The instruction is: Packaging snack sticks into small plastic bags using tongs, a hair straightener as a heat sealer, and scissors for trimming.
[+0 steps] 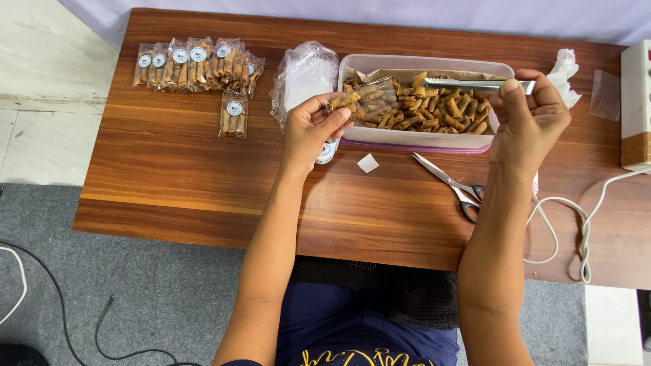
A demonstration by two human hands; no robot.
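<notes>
My left hand (310,127) holds a small clear plastic bag (369,98) with a few brown rolled snacks inside, at the left end of a clear plastic tub (413,137). The tub is full of brown rolled snacks (441,112). In my right hand (529,118) I grip metal tongs (468,84) that lie across the top of the tub, tips pointing left toward the bag. Both hands hover just above the wooden table (203,176).
Several filled, sealed snack packs (196,64) lie at the back left, one more (234,115) in front of them. A stack of empty clear bags (305,74) sits left of the tub. Scissors (451,184), a white paper scrap (368,163), a white cable (569,224) and a white machine (636,108) are at the right.
</notes>
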